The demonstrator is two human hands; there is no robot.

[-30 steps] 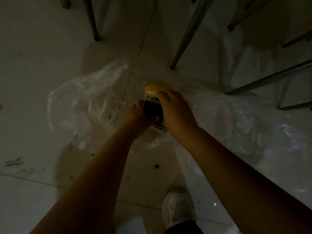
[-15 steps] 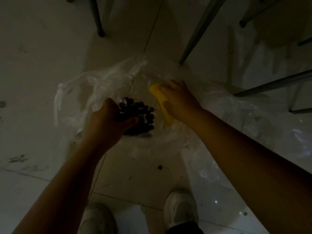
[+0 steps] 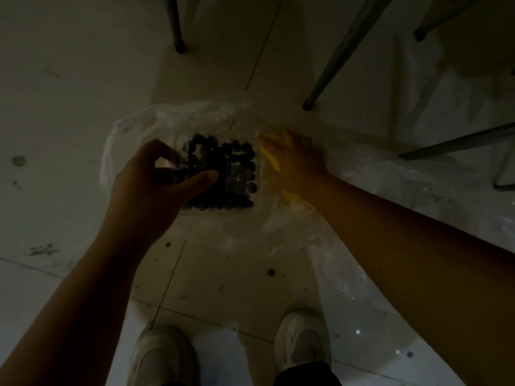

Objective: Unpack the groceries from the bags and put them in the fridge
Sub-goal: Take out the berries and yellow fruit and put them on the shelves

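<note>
A clear plastic box of dark berries (image 3: 237, 174) is held above the clear plastic bag (image 3: 133, 129) on the floor, with my left hand (image 3: 156, 185) shut on its left side, thumb across the lid. A yellow item (image 3: 271, 157) lies inside the bag, right of the box. My right hand (image 3: 295, 160) rests on it, fingers curled over its top; most of the item is hidden under the hand.
Metal chair or table legs (image 3: 334, 57) stand on the tiled floor behind the bag, with more (image 3: 178, 29) at the back left and bars (image 3: 457, 143) at the right. More crumpled plastic (image 3: 390, 185) spreads right. My two white shoes (image 3: 301, 341) are below.
My left hand has lifted the berry box up and toward me, out of the bag. My right hand stays on the yellow item. A second ago both hands were around a dark item.
</note>
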